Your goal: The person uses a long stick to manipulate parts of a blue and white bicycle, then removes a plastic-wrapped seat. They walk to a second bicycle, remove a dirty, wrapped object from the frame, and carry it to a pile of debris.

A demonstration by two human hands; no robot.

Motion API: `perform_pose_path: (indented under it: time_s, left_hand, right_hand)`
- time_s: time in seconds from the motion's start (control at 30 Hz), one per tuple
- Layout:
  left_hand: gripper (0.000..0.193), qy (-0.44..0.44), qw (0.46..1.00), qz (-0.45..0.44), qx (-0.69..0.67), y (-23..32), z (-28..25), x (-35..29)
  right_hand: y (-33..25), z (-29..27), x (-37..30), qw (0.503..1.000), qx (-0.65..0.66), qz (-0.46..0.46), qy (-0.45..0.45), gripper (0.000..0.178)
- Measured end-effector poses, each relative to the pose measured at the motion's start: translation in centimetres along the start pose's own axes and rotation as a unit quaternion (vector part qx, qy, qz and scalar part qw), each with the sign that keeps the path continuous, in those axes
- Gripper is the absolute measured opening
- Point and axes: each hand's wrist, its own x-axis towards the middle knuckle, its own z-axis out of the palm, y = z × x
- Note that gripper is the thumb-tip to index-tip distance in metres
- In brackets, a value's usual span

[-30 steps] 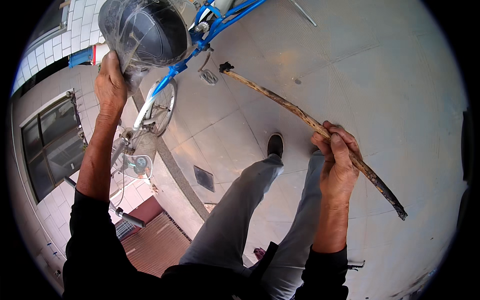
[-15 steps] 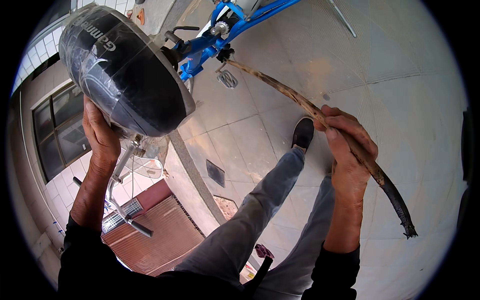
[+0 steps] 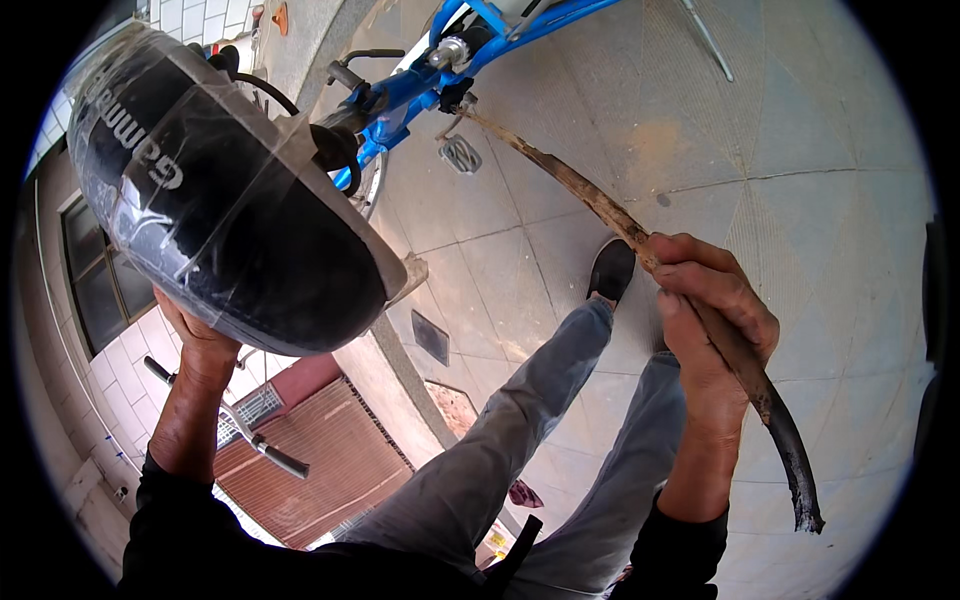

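Clamping the stick (image 3: 600, 205) between thumb and fingers of the right hand (image 3: 705, 365), at right. Touching the black seat (image 3: 235, 210) at near left with the left hand (image 3: 205, 345), hiding fingertips, being unable to tell their hold.

Bare left hand (image 3: 205, 335): fingers mostly hidden behind black, clear-plastic-wrapped bicycle saddle (image 3: 240, 220); grip unresolved. Brown wooden stick with charred black end (image 3: 590, 195): midsection partly covered by bare right hand (image 3: 718, 315). Blue metal bicycle frame (image 3: 404, 97): cut off by upper edge. Small maroon object (image 3: 523, 493): too small to identify.
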Motion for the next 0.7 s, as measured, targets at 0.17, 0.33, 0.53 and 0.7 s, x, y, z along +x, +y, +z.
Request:
perform_pose_path:
  time_s: [0.17,0.33,0.53,0.7]
  left_hand:
    - [0.054,0.013,0.863,0.297,0.409,1.6,1.1,1.5]
    - [0.049,0.016,0.858,0.306,0.412,2.1,1.7,1.2]
    - [0.047,0.004,0.879,0.290,0.379,2.4,2.4,1.5]
    - [0.047,0.003,0.898,0.258,0.356,2.3,2.0,1.0]
  right_hand:
    - [-0.5,0.2,0.6,0.997,-0.028,-0.046,-0.054,0.021]
    - [-0.7,0.7,1.0,0.987,-0.050,-0.111,-0.106,0.022]
    - [-1.9,1.3,1.1,0.979,-0.102,-0.102,-0.141,0.021]
    - [-2.8,1.3,0.6,0.975,-0.119,-0.112,-0.151,0.021]
